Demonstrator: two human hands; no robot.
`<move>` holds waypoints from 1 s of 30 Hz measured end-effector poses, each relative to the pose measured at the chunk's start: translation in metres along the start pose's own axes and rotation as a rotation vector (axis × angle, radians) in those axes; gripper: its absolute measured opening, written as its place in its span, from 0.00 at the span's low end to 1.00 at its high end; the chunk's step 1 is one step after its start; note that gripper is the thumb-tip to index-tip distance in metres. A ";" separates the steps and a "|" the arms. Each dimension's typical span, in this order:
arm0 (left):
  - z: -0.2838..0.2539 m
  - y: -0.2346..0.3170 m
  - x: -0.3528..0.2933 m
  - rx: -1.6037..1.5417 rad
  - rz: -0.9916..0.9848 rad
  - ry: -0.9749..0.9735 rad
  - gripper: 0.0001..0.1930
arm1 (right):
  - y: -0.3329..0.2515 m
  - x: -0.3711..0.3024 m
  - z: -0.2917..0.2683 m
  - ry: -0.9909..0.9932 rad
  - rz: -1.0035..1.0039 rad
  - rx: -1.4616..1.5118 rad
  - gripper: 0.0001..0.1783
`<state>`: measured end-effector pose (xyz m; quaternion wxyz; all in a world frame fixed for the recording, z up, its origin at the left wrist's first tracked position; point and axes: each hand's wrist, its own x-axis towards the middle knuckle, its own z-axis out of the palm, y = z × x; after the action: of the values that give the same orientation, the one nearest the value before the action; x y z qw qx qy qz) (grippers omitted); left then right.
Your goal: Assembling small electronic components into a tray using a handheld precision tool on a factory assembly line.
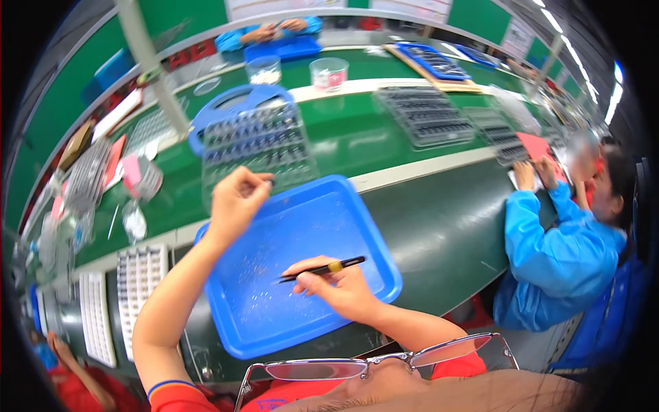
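Slim, pointed tweezers (333,267), black with a yellowish band, are held slantwise by the right hand (338,288) near the middle of the frame, tips aimed left over a shallow blue tray (329,220) dotted with tiny pale flecks. Up and left of them, the left hand (239,198) pinches what seems to be a small dark piece (270,182) — too small to identify — just below a clear compartment tray (296,165) of dark parts. The blue tray sits on a dark green worktop (439,226) — a co-worker in a blue smock (556,254) at right, green wall panels (473,26) along the top.
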<state>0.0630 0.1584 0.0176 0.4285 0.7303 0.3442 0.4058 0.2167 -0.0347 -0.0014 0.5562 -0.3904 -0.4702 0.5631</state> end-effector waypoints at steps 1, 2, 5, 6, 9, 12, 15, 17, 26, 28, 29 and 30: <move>0.002 0.011 -0.020 -0.114 -0.071 -0.036 0.05 | -0.001 0.001 0.000 0.007 0.024 0.009 0.11; 0.001 0.018 -0.041 -0.187 -0.103 -0.054 0.05 | -0.005 0.003 0.001 0.015 0.045 0.001 0.11; -0.003 0.043 -0.094 -0.351 -0.262 -0.040 0.05 | -0.013 0.003 0.000 0.054 0.088 -0.014 0.11; -0.004 0.040 -0.112 -0.335 -0.269 -0.016 0.05 | -0.011 0.001 0.001 0.053 0.078 0.005 0.11; -0.010 0.038 -0.146 -0.167 -0.317 -0.033 0.09 | -0.011 0.001 0.001 0.040 0.060 0.010 0.11; -0.012 0.033 -0.156 -0.037 -0.345 -0.060 0.13 | -0.006 0.005 0.004 0.016 0.062 -0.030 0.11; -0.008 0.030 -0.157 -0.123 -0.350 -0.006 0.14 | 0.000 0.006 -0.002 0.004 0.114 -0.107 0.11; -0.013 0.025 -0.160 -0.070 -0.393 -0.056 0.12 | -0.002 0.006 -0.004 0.000 0.148 -0.166 0.11; -0.015 0.020 -0.166 -0.069 -0.334 -0.075 0.08 | 0.001 0.013 -0.009 -0.056 0.124 -0.634 0.08; -0.013 0.024 -0.165 -0.092 -0.359 -0.058 0.07 | 0.001 0.012 -0.011 -0.085 0.165 -0.719 0.08; -0.012 0.026 -0.164 -0.113 -0.379 -0.043 0.06 | 0.000 0.011 -0.011 -0.082 0.168 -0.722 0.08; -0.012 0.025 -0.164 -0.117 -0.378 -0.046 0.06 | -0.001 0.011 -0.010 -0.081 0.175 -0.748 0.07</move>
<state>-0.0144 0.0131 -0.0049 0.5464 0.6356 0.4412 0.3205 0.2260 -0.0226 -0.0025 0.3064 -0.5824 -0.6295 0.4132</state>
